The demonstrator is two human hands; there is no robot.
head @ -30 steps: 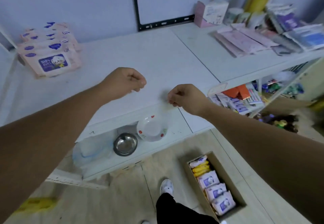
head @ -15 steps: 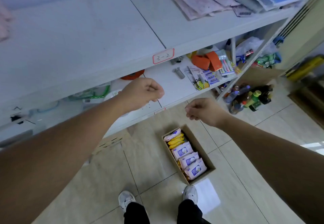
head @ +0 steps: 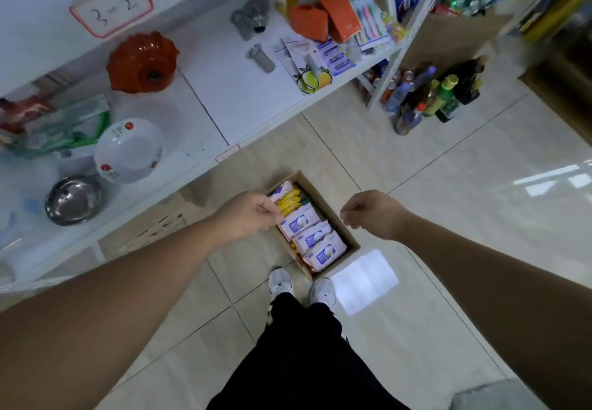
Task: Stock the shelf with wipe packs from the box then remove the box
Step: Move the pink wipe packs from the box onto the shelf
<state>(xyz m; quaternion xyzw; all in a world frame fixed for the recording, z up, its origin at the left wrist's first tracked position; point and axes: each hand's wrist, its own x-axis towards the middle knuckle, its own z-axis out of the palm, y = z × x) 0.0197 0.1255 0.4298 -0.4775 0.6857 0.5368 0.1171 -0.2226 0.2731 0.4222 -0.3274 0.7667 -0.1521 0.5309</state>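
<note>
I am looking straight down. The box [head: 336,220] sits on the floor [head: 416,217], right in front of the shoes [head: 280,283] and near the front edge of the white shelf [head: 230,95]. It is open on top. The wipe packs [head: 315,238] lie in a row inside it, from the near end to the far end, with some yellow packs [head: 290,203] at the far end.

My left hand [head: 251,215] hangs over the left edge of the box. Its fingers are curled in and I see nothing in them. My right hand [head: 368,214] hangs just past the right edge, curled in too, with nothing in it. Both look to be up above the packs, not touching them.

I think this is the step of getting more packs. Next I need to bend down, open my fingers and take a pack by its sides. The box has lots of packs in it, so it is too soon to take it away.
</note>
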